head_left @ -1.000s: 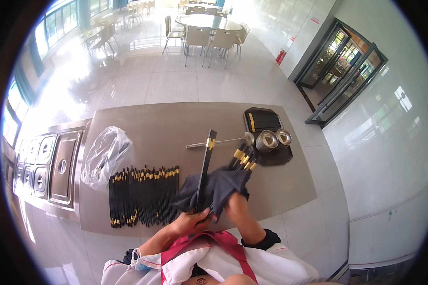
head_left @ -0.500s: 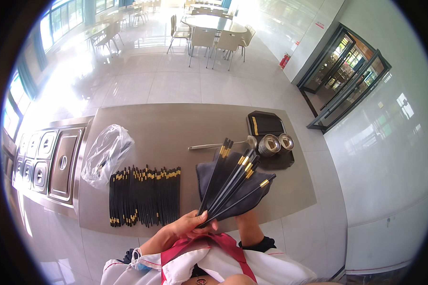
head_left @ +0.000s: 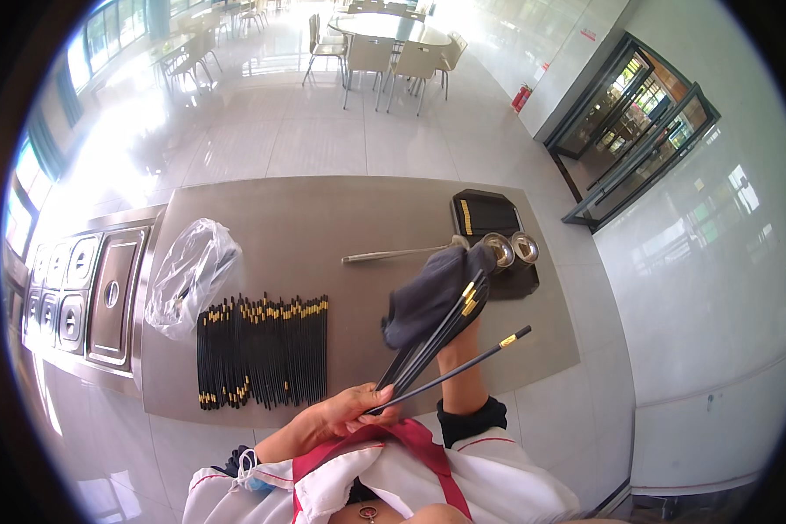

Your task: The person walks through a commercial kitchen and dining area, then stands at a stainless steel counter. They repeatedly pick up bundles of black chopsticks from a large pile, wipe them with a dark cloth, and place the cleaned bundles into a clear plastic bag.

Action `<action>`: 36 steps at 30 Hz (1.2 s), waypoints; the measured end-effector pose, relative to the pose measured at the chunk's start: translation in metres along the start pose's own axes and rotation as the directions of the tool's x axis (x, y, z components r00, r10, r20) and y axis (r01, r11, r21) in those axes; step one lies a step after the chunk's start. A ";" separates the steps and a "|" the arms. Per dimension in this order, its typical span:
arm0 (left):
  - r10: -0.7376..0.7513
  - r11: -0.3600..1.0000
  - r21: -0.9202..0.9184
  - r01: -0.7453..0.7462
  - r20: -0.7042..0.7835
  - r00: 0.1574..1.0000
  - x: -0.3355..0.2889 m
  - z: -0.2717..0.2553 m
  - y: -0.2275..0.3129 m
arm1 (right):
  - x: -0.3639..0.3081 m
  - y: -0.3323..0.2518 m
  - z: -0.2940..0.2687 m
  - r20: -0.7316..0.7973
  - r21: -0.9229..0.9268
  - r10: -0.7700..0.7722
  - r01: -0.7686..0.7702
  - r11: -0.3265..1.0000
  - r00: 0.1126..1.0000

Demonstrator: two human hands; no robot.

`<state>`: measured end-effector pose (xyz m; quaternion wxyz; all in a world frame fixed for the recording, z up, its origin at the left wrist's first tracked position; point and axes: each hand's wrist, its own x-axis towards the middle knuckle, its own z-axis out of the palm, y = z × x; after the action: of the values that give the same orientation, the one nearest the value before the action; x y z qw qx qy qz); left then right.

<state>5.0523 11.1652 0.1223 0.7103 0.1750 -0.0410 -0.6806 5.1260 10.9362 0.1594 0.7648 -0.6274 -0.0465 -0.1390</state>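
My left hand [head_left: 354, 410] is closed around the lower ends of a bundle of dark chopsticks [head_left: 430, 347] with gold bands near their tops. One chopstick [head_left: 472, 361] splays out from the bundle toward the right. A dark grey cloth [head_left: 424, 301] lies bunched against the upper part of the bundle and covers some of the ends. Behind the chopsticks my right hand [head_left: 470, 334] reaches up into this cloth; its fingers are hidden there, and the cloth hangs from it. To the left, many similar chopsticks [head_left: 262, 354] lie side by side in a row on the steel table [head_left: 323, 210].
A clear plastic bag [head_left: 192, 275] sits left of the row. A long-handled metal utensil [head_left: 393, 254] lies near two stacks of metal bowls [head_left: 499, 251] and dark trays [head_left: 489, 214]. Lidded steel pans [head_left: 113, 297] stand at the left. Round dining table [head_left: 389, 26] and chairs stand beyond.
My right hand has brought the cloth up and over the chopsticks' upper ends. The fanned bundle has drawn together, while one chopstick leans farther right. The view has shifted slightly.
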 end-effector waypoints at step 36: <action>0.380 0.829 0.517 -0.215 -0.237 0.894 0.006 -0.017 0.018 | -0.088 0.063 0.054 0.028 -0.470 0.003 0.010 0.883 1.000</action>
<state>5.0751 11.1632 0.1108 0.7399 0.4471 -0.1151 -0.4893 5.0648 11.0129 0.0891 0.5891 -0.7957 -0.0231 -0.1390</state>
